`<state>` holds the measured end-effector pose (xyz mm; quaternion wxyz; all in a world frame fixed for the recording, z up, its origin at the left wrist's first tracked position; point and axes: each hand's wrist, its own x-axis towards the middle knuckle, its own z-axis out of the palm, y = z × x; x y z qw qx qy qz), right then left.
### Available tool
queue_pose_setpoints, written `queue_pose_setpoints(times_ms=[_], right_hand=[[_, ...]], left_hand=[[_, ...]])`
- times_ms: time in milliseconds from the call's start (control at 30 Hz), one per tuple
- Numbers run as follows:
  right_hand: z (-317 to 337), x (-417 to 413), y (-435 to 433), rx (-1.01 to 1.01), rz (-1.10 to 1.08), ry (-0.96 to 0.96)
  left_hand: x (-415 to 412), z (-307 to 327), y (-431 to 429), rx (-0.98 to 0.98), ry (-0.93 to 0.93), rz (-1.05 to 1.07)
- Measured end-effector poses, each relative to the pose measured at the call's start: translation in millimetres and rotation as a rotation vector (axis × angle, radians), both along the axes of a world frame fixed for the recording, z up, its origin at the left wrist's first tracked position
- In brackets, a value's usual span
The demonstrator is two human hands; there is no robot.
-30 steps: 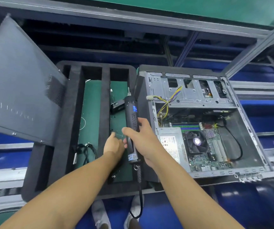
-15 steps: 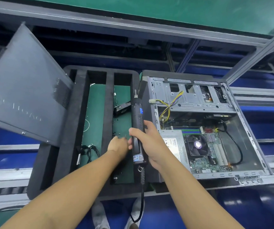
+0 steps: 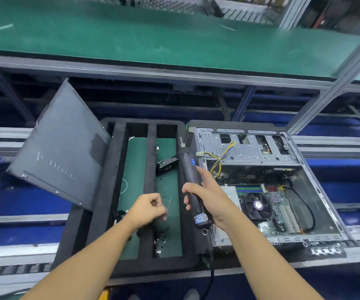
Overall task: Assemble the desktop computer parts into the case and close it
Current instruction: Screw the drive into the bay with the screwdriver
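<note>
The open desktop case (image 3: 250, 148) lies on its side at the right, showing the motherboard and CPU fan (image 3: 258, 205). Its grey side panel (image 3: 60, 156) leans tilted at the left, against a black foam tray (image 3: 148, 169). My right hand (image 3: 211, 198) grips a black corded electric screwdriver (image 3: 187, 169), bit pointing away, over the tray's right edge beside the case. My left hand (image 3: 148, 210) hovers over the tray with curled fingers, pinching a small dark screw (image 3: 153, 203).
Several loose screws (image 3: 159, 243) lie in the tray's right compartment, with a small black part (image 3: 166, 164) further back. A dark cable bundle (image 3: 120, 213) sits in the middle compartment. A green shelf (image 3: 174, 40) overhangs behind; a metal post (image 3: 335, 87) rises at the right.
My left hand has lifted off the tray floor and curled around a screw. My view has tilted upward, and the screwdriver hand stays beside the case.
</note>
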<state>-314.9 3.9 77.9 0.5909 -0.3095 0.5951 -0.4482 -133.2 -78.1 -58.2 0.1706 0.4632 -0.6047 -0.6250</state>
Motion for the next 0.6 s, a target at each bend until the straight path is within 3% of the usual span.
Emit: queue_pose_setpoints(times_ms=[167, 367, 600], right_hand=[[6.8, -6.5, 6.1, -0.106, 0.092, -0.056], [14.3, -7.6, 9.8, -0.070, 0.016, -0.501], [7.9, -18.8, 17.5, -0.222, 0.099, -0.693]], left_hand=[[2.2, 17.1, 0.8, 0.101, 0.220, 0.103], [-8.3, 38.6, -8.4, 0.207, 0.427, 0.275], [-12.2, 54.8, -11.6, 0.344, 0.599, 0.371]])
